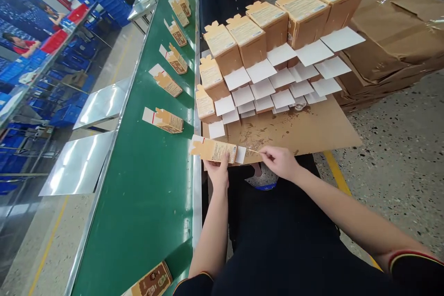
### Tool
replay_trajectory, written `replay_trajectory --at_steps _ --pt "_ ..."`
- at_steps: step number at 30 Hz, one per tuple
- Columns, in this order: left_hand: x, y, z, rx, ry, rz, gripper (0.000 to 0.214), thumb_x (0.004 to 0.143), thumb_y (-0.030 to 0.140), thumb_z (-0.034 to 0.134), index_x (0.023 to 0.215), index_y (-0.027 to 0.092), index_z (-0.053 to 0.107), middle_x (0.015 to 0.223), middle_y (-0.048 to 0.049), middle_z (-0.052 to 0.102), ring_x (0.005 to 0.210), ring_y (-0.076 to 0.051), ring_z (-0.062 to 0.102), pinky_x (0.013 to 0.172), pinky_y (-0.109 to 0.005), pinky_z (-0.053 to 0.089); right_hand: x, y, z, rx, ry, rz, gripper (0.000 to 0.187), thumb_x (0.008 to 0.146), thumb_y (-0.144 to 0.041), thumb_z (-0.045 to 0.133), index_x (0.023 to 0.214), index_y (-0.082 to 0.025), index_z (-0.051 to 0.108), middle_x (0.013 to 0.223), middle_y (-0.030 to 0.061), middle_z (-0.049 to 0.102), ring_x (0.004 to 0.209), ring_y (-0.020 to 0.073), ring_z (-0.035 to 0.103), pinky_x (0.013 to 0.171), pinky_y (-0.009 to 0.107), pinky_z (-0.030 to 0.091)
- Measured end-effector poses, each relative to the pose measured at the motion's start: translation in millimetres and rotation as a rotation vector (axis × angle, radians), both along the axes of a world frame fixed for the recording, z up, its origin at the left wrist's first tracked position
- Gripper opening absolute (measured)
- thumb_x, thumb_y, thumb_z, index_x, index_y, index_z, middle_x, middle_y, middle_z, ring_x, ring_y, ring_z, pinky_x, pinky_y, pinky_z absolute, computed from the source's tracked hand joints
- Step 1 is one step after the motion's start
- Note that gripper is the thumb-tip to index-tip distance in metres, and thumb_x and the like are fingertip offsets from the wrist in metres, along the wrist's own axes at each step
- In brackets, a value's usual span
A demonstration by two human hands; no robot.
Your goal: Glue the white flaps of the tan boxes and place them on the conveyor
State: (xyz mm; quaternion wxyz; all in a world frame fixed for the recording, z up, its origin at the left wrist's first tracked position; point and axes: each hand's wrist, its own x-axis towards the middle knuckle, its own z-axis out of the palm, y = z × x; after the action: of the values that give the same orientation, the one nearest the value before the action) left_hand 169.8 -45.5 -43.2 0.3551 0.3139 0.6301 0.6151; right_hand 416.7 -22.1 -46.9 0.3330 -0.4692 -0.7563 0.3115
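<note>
My left hand (pixel 219 173) is closed around a small tan carton (pixel 208 149) at the edge of the belt, thumb on its printed face. The carton lies on its side, with cut flaps at its left end and a white flap (pixel 241 154) out at its right. My right hand (pixel 279 162) pinches a thin pale stick (pixel 254 151), whose tip reaches the white flap. Whether the tip touches the flap I cannot tell. Beyond my hands, stacked tan cartons (pixel 244 32) point their open white flaps (pixel 262 88) towards me.
The stack stands on a stained cardboard sheet (pixel 322 129). On my left runs a green conveyor belt (pixel 145 194) with several spaced cartons (pixel 169 121). A co-worker (pixel 222 0) sits beyond the stack. Flattened brown cardboard (pixel 391 32) is piled at right; metal panels (pixel 79 162) flank the belt.
</note>
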Motion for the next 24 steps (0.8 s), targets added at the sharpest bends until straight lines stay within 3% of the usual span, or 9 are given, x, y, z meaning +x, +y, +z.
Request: replay_trajectory --at_steps 3,7,11,18,24 --pt "1 2 -1.7 -0.021 0.053 -0.018 0.104 0.074 0.068 0.102 0.157 0.028 0.051 0.158 -0.0187 0.070 0.150 -0.035 0.069 0.125 -0.049 0.059 -30 6 -18.2 0.033 -0.120 0.051 0.025 0.108 -0.021 0.053 0.099 -0.023 0.076 0.077 0.0039 0.074 0.068 0.0189 0.064 0.068 0.030 0.043" --pt "3 2 -1.3 -0.016 0.050 -0.016 0.103 0.075 0.064 0.102 0.156 0.029 0.049 0.151 -0.0176 0.071 0.147 -0.034 0.071 0.124 -0.050 0.059 -38 8 -27.8 0.054 -0.169 0.104 0.025 0.107 -0.019 0.053 0.091 -0.021 0.072 0.075 0.0060 0.073 0.067 0.0202 0.061 0.069 0.032 0.041" --pt "12 2 -2.3 0.015 0.097 -0.031 0.098 0.072 0.058 0.103 0.147 0.027 0.049 0.144 -0.0177 0.072 0.143 -0.035 0.072 0.122 -0.051 0.060 -29 -11 -23.6 0.063 -0.080 0.169 0.025 0.108 -0.021 0.054 0.088 -0.023 0.070 0.072 0.0023 0.070 0.064 0.0173 0.060 0.068 0.030 0.042" --pt "28 -6 -14.0 -0.038 0.295 0.002 0.085 0.070 0.043 0.103 0.132 0.028 0.048 0.136 -0.0151 0.071 0.141 -0.038 0.072 0.118 -0.053 0.061 9 -44 -7.8 -0.107 0.193 0.028 0.029 0.109 -0.033 0.057 0.088 -0.023 0.072 0.065 -0.0017 0.063 0.054 0.0135 0.052 0.059 0.028 0.044" --pt "31 -6 -13.7 -0.138 0.400 -0.005 0.072 0.073 0.045 0.101 0.120 0.030 0.048 0.132 -0.0138 0.071 0.138 -0.039 0.072 0.116 -0.057 0.060 22 -68 -0.8 -0.240 0.267 -0.016 0.031 0.108 -0.041 0.060 0.087 -0.023 0.075 0.065 -0.0009 0.064 0.053 0.0127 0.052 0.053 0.027 0.044"
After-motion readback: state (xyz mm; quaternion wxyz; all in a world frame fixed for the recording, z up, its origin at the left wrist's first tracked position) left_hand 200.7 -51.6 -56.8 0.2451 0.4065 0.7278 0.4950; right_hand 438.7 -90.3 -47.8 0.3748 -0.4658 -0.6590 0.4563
